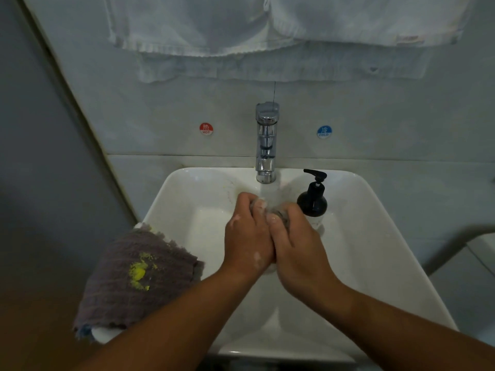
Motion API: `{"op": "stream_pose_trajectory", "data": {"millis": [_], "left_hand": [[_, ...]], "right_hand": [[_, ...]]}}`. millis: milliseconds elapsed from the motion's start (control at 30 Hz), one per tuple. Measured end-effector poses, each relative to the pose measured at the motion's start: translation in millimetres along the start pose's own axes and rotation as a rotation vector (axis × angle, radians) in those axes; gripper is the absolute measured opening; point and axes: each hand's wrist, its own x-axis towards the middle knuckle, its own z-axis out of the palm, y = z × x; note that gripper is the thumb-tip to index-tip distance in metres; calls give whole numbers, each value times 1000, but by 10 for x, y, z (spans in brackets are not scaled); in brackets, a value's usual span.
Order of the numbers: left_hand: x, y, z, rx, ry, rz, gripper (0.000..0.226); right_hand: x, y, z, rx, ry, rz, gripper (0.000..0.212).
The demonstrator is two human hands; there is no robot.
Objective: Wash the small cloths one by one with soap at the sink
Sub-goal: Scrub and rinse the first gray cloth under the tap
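Gripping one small grey cloth [280, 211] with left hand [247, 231] and right hand [297, 245], fingers curling round it and the hands pressing side against side, right beneath the running water [269, 192]. Hiding most of that cloth inside the two fists and showing only a wet wad between the knuckles. Blurring into foam at the fingertips, making cloth and suds hard to tell apart. Covering the sink [187, 188] floor under the wrists, so not showing any drain.

Cutting off both forearms at the lower edge, and the pale towels [201, 25] far beyond the hands at the upper edge, leaving their number unclear. Concealing the lower part of the soap bottle [312, 199] behind the right hand's knuckles.

Counting two hands and two small cloths: one in the grip, a second cloth [134, 274] draping over the sink rim to the left of the left hand, apart from it, carrying a yellow stain [138, 271]. Counting one chrome tap [265, 140] straight beyond the hands, one black pump bottle just beyond the right hand, and two round stickers: a red one [206, 129] beyond the left hand, a blue one [324, 132] beyond the right.
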Motion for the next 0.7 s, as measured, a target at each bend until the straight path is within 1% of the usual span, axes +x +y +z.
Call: {"op": "stream_pose_trajectory", "data": {"millis": [67,133,200,233,300,367,433,500,567,633,700], "left_hand": [[-67,-13,43,-31,-55,-21,22],[-190,31,66,-63,-112,15,25],[-238,53,52,-62,-142,66,24],[-218,60,35,-58,-143,80,23],[-116,57,8,-36,-89,74,21],[-20,25,-10,-9,-9,20,20],[-28,-2,11,-21,-34,-17,23],[-141,27,46,-61,-115,15,26],[-222,65,59,-58,-147,79,25],[-167,64,48,-38,-109,107,23],[-39,28,29,5,-21,75,20]], "right_hand": [[72,4,-29,-14,41,-30,17],[218,84,-60,0,95,50,17],[268,162,-53,44,79,160,21],[236,185,-37,47,56,183,24],[103,160,-5,24,26,138,24],[-8,63,22,20,9,30,21],[19,20,10,14,29,-25,19],[175,53,-32,-1,93,31,19],[288,109,-60,61,111,155,22],[230,119,-34,80,75,196,25],[73,67,2,37,29,114,22]]}}
